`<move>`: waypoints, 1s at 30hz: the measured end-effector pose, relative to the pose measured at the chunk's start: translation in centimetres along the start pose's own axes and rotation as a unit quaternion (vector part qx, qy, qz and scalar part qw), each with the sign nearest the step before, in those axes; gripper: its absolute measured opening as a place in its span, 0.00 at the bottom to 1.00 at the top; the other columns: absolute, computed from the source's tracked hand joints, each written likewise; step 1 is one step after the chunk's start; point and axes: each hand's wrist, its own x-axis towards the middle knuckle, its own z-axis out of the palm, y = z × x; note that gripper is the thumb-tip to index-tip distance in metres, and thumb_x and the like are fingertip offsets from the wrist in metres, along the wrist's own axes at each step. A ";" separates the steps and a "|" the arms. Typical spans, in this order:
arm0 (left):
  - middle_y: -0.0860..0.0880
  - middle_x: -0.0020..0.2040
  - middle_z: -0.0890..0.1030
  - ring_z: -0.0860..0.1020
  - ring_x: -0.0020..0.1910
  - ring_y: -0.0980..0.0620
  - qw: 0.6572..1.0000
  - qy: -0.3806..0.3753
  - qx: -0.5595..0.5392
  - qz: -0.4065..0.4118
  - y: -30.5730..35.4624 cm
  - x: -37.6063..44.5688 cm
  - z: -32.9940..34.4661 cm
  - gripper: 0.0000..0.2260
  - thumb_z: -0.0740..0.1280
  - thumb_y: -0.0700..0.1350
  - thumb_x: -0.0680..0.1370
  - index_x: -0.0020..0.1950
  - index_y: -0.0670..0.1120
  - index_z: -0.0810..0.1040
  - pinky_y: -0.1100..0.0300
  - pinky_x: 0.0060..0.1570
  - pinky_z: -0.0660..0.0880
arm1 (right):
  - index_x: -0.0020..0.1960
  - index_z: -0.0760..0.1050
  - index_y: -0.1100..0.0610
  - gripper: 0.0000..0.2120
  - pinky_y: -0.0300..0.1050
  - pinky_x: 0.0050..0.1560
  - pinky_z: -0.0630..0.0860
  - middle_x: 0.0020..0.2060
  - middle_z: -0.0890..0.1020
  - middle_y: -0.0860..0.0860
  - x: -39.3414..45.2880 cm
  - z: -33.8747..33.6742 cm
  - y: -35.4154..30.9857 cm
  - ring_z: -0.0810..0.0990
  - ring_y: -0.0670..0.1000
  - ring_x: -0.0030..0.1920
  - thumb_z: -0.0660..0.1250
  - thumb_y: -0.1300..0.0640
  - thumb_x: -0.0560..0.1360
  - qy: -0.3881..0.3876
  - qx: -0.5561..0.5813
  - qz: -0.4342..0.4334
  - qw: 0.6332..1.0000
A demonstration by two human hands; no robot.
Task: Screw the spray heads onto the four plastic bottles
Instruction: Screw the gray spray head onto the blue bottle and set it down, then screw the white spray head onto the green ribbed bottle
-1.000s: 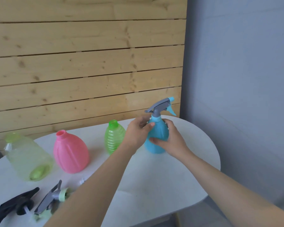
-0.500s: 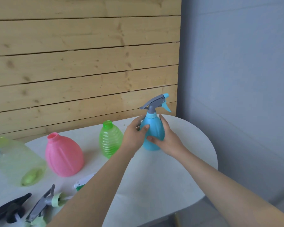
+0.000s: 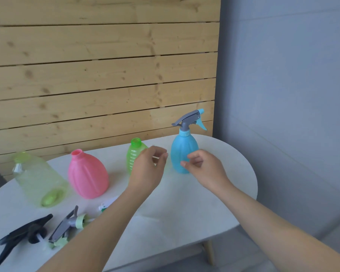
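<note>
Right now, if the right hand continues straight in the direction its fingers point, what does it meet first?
Probably the blue bottle. The right hand is empty, with its fingers curled toward the bottle's lower body. Depth is unclear from one view, so it could pass just in front.

Blue bottle [image 3: 184, 153] with a grey spray head [image 3: 188, 119] tipped in blue; ribbed translucent green bottle [image 3: 134, 155]; pink bottle [image 3: 87, 174] with vertical grooves; pale yellow-green translucent bottle [image 3: 38, 178]. Loose heads: one black [image 3: 21, 237], one grey with a light green collar [image 3: 67, 225]. White table [image 3: 185, 213]; wall of light knotty wood planks [image 3: 102, 75]; grey wall [image 3: 283, 75].
</note>
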 end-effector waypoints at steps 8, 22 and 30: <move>0.48 0.59 0.78 0.74 0.60 0.48 0.963 -0.146 0.214 -0.075 -4.0 -4.8 -5.2 0.11 0.64 0.51 0.77 0.58 0.52 0.79 0.53 0.60 0.69 | 0.48 0.80 0.52 0.11 0.32 0.42 0.74 0.41 0.81 0.48 -3.5 3.6 -1.6 0.79 0.45 0.40 0.73 0.50 0.69 -0.181 -0.017 -0.042 0.982; 0.51 0.67 0.74 0.77 0.58 0.45 0.951 -0.237 0.135 -0.143 -8.8 -4.7 -8.3 0.24 0.70 0.55 0.73 0.68 0.53 0.72 0.53 0.60 0.72 | 0.54 0.79 0.52 0.17 0.39 0.50 0.74 0.47 0.82 0.50 -2.5 7.4 -2.1 0.79 0.46 0.47 0.72 0.45 0.69 -0.262 -0.074 -0.028 0.962; 0.51 0.57 0.69 0.73 0.50 0.53 0.980 -0.097 0.148 -0.090 -9.3 -4.1 -10.1 0.31 0.74 0.57 0.67 0.68 0.52 0.72 0.61 0.47 0.66 | 0.64 0.63 0.60 0.35 0.45 0.52 0.70 0.57 0.73 0.58 1.3 9.8 -3.4 0.75 0.57 0.56 0.75 0.45 0.65 -0.057 -0.076 -0.035 0.995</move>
